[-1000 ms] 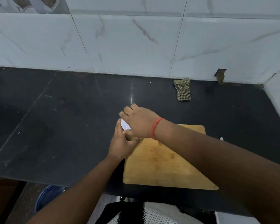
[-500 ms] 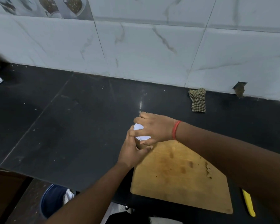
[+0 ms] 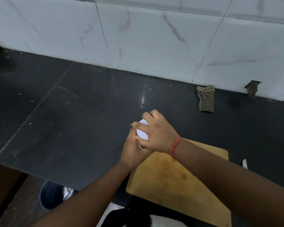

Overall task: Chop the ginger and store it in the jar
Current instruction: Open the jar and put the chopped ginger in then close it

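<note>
A small jar stands on the black counter just beyond the far left corner of the wooden chopping board (image 3: pixel 174 182); only its white lid (image 3: pixel 142 131) shows. My left hand (image 3: pixel 133 149) is wrapped round the jar's body from below and hides it. My right hand (image 3: pixel 156 133), with a red thread at the wrist, grips the lid from above with curled fingers. The board's top is bare apart from stains. No ginger is visible.
A checked cloth (image 3: pixel 206 99) lies against the tiled wall at the back right. A white knife tip (image 3: pixel 245 163) pokes out beside my right forearm, right of the board. A blue bucket (image 3: pixel 52 195) sits on the floor below the counter edge.
My hands stay on the jar and lid; the right hand's fingers have shifted round the lid. The camera has swung, so the yellow knife handle at the right has gone out of view.
</note>
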`<state>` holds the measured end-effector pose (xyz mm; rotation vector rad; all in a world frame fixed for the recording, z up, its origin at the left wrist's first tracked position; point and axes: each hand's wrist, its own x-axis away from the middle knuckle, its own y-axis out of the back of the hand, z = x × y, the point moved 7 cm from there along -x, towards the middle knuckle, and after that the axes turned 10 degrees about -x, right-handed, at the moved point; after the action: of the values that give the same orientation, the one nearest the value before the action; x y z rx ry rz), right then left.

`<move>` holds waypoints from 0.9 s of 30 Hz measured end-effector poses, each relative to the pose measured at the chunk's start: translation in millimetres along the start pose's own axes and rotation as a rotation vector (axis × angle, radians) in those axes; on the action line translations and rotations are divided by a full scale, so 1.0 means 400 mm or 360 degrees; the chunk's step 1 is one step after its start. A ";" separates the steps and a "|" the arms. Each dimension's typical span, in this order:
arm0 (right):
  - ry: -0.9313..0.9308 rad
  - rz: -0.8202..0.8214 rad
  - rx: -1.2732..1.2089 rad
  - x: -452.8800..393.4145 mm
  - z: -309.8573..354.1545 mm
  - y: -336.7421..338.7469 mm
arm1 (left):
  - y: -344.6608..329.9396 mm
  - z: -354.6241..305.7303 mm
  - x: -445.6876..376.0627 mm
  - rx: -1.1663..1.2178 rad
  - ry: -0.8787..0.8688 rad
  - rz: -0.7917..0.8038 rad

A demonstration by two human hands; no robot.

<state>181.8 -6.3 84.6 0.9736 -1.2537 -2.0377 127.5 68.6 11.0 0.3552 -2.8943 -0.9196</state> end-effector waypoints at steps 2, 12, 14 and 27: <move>-0.0169 -0.0086 0.0000 0.005 0.003 0.004 | 0.000 -0.006 0.000 0.0003 -0.0002 -0.0032; -0.0272 0.0317 0.0200 -0.002 0.016 0.016 | 0.008 -0.009 0.008 -0.0012 0.0035 0.0043; -0.0029 0.0428 0.0189 -0.008 0.026 0.026 | 0.005 -0.004 0.014 -0.0002 0.0071 0.0037; 0.0341 0.0649 0.0023 0.004 0.010 0.022 | 0.001 0.005 0.010 0.0050 0.0040 0.0061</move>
<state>178.4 -9.2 93.4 0.8362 -1.2349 -1.5707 123.4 69.3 9.6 0.3102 -2.8851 -0.8583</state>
